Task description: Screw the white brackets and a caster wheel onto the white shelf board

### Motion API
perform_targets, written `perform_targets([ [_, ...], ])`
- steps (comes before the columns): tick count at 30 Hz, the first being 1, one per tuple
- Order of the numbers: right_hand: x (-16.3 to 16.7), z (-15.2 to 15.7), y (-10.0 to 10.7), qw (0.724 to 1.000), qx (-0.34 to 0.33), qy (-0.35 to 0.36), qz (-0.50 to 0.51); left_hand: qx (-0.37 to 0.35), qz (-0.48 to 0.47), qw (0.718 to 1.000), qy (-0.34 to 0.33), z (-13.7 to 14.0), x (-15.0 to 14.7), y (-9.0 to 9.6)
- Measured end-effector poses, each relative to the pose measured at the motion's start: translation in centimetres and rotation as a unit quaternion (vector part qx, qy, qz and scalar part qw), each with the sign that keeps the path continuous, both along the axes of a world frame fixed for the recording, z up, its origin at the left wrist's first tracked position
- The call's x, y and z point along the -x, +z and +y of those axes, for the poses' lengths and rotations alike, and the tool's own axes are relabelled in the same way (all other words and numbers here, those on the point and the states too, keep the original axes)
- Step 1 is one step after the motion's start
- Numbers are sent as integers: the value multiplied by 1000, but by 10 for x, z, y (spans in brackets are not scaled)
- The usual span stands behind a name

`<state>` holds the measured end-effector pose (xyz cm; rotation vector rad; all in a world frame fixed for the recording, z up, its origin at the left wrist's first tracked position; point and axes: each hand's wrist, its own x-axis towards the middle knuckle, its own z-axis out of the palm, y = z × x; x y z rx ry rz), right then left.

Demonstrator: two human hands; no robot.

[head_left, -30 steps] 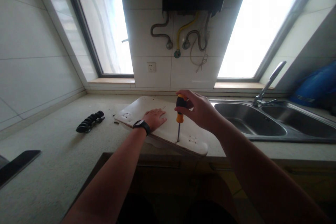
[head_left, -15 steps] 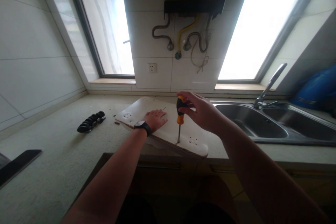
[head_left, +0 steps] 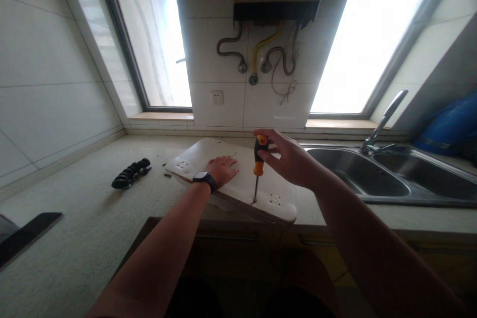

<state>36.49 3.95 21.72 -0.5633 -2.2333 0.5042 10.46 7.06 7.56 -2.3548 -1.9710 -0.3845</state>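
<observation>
While the left hand (head_left: 222, 171) lies on the white board (head_left: 242, 181), fingers slightly spread | right hand (head_left: 290, 159) fingers hold screwdriver (head_left: 258, 167), tip down

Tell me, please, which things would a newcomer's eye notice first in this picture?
Probably the orange-and-black screwdriver, held nearly upright in the right hand, its tip near the front edge of the white board. Next, perhaps, the left hand, lying flat on that board. A black ribbed object on the counter, left of the board, also stands out.
</observation>
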Motion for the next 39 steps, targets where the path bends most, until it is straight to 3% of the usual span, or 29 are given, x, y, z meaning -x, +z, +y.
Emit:
perform_targets([
  [3,2,3,-1,991,107,72,26,-3,-1,1000,0,-1,-1,1],
  [5,5,4,-4,988,132,64,46,-3,-2,1000,0,-1,-1,1],
  [7,8,6,-7,993,99,15,56,0,-2,1000,1,-1,-1,1],
  [12,9,6,-12,992,-63,-100,52,5,-5,1000,1,-1,0,1],
  [15,5,5,-9,990,-75,-112,40,2,-6,1000,0,-1,0,0],
  [19,-3,7,-3,999,47,-6,25,0,-4,1000,1,0,-1,0],
  [23,-6,7,-3,978,168,111,48,-1,-3,1000,-1,2,0,-1],
  [30,1,3,-7,994,100,-21,39,2,-3,1000,0,0,0,1],
  [39,3,8,-13,996,40,-79,31,7,-3,1000,2,-3,-2,3],
])
